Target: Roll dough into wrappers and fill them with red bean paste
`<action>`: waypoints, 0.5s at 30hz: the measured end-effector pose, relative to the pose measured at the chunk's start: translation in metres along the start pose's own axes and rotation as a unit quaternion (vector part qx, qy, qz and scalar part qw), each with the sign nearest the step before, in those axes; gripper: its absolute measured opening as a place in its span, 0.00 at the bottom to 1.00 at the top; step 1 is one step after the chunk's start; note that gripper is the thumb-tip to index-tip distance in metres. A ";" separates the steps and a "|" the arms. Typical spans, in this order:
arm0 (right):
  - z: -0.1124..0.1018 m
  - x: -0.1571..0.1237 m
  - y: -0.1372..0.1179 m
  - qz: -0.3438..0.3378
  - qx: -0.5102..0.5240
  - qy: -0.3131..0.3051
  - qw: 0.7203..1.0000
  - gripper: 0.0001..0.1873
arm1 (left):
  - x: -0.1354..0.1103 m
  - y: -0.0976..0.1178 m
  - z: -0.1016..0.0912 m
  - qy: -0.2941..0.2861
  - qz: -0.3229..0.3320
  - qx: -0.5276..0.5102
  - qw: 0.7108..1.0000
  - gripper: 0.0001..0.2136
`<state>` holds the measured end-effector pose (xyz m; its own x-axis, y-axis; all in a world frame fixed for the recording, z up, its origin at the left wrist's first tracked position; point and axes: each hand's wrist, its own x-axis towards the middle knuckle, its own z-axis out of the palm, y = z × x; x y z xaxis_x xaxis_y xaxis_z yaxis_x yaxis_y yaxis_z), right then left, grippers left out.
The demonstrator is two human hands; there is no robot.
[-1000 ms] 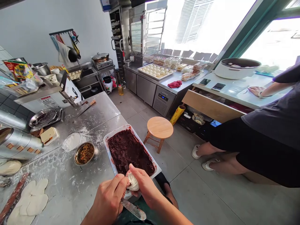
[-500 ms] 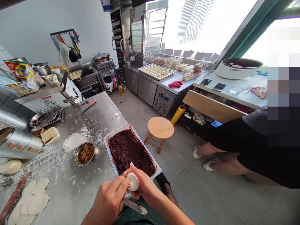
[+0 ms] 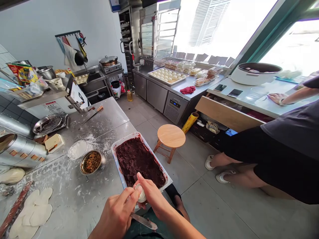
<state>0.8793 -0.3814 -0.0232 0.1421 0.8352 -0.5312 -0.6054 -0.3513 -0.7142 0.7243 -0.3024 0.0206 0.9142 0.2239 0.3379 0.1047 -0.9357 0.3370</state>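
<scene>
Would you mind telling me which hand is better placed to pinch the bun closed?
Probably the left hand: its fingertips sit on top of the dough bun, while the right hand cradles it.

The bun (image 3: 142, 194) shows only as a white sliver; the left hand (image 3: 117, 214) and right hand (image 3: 152, 196) cover most of it, so its pleats and seal cannot be told. The knife (image 3: 144, 221) shows its blade alone, the handle hidden under the left hand. Both forearms run off the bottom edge. The near end of the tray (image 3: 119, 172) is hidden behind the hands. The dough rounds (image 3: 32, 212) and the rolling pin (image 3: 13, 207) are cut by the left and bottom edges. The co-worker (image 3: 286, 149) is cut by the right edge, head out of view. The pot (image 3: 256, 71) holds contents too washed out to name.
</scene>
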 end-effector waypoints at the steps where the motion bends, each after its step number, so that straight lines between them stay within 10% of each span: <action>1: 0.000 0.000 0.000 0.002 0.002 -0.013 1.000 0.36 | -0.001 0.000 0.000 -0.001 0.002 0.004 1.000 0.18; 15: 0.000 -0.001 0.007 -0.010 -0.003 -0.022 1.000 0.34 | -0.011 0.001 0.007 -0.006 -0.060 -0.021 0.998 0.14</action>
<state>0.8749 -0.3843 -0.0280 0.1196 0.8597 -0.4967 -0.5985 -0.3367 -0.7269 0.7177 -0.3080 0.0109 0.9009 0.3296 0.2825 0.1967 -0.8900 0.4114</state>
